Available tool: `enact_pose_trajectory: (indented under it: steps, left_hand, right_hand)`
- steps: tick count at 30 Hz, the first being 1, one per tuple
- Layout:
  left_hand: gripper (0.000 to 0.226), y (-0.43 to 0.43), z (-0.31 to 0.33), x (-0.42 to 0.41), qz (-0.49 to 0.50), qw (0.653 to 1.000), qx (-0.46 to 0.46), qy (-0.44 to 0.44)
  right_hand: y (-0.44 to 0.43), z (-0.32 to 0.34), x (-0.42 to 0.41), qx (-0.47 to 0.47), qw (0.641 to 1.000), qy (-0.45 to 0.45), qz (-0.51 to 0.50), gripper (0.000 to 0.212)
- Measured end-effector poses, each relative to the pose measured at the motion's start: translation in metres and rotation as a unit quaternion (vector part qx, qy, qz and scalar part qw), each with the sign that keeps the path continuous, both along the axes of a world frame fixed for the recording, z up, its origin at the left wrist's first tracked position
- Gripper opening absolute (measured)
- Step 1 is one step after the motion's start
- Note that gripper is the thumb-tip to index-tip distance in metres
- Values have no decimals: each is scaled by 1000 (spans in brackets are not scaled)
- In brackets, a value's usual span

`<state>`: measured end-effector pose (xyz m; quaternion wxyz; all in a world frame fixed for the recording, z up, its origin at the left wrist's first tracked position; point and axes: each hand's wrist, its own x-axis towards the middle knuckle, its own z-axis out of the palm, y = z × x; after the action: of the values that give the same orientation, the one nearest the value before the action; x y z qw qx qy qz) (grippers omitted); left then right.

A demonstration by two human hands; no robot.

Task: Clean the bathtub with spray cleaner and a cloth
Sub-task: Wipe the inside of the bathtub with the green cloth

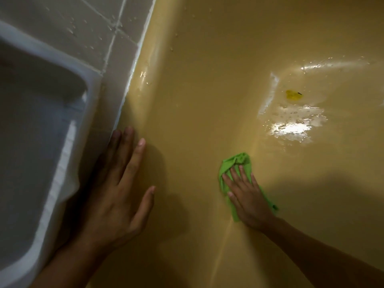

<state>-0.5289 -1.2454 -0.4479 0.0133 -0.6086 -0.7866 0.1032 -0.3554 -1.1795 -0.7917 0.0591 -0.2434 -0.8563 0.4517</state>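
Head view, looking down into the tub.

Bathtub (207, 80): tan-yellow and glossy, it fills most of my view. Droplets are scattered on its upper wall.

White basin (31, 121): it sits at the left edge with a rounded rim, just beside the tub. I cannot tell what kind of fixture it is.

Tiled wall (83, 28): pale tiles with light grout at upper left, speckled with droplets. A white sealant line runs where the tiles meet the tub.

Left hand (116, 200): it lies flat on the tub's near edge beside the basin, fingers straight and spread. It holds nothing.

Wet patch (291, 123): a bright glare on the tub floor at right, with streaks of water above it.

Right hand (249, 200): palm down on the cloth, fingers straight and fanned. It presses the cloth against the tub surface rather than gripping it.

Cloth (234, 163): green and bunched. It sits under the right hand on the lower tub wall and pokes out past the fingertips and behind the wrist.

Yellow spot (293, 95): a small mark with a dark fleck, just above the wet patch and well apart from the cloth. I cannot tell what it is.
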Motion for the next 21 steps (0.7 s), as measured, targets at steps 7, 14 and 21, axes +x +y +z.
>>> enact_pose_trajectory:
  steps: [7, 14, 21]
  left_hand:
    - [79, 23, 0, -4, -6, 1000, -1, -7]
    - [80, 46, 1, -7, -8, 1000, 15, -24]
    - [81, 72, 1, -11, -13, 1000, 10, -22]
  right_hand:
    - [-14, 65, -38, 16, 991, 125, 35, 58]
    - [79, 158, -91, 72, 964, 257, 4, 54]
    - [193, 191, -136, 110, 948, 291, -68, 59]
